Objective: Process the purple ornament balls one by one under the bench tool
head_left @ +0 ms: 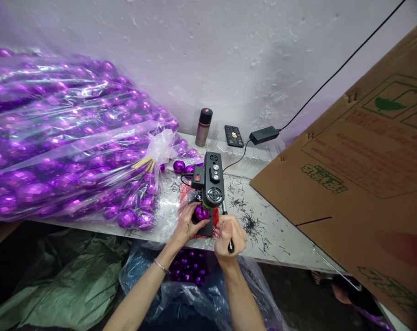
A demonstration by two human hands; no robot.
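A small black bench drill press (214, 177) stands upright on the table, with a red switch box on its left side. Under its head, a shiny purple faceted ball (202, 212) is gripped between the thumb and fingers of my left hand (188, 223). My right hand (231, 234) is closed around the drill press lever (231, 246), whose dark knob pokes out below the fist. The spot where the drill meets the ball is hidden by the machine's head. Red sheeting (216, 216) lies under the black base.
A big clear bag of purple balls (74, 151) fills the left side. Loose purple balls (179, 166), a bottle (204, 128), a phone (233, 136) and a power adapter (264, 135) lie behind. Dark shavings (250, 224) litter the table; a large cardboard box (360, 161) leans in from the right.
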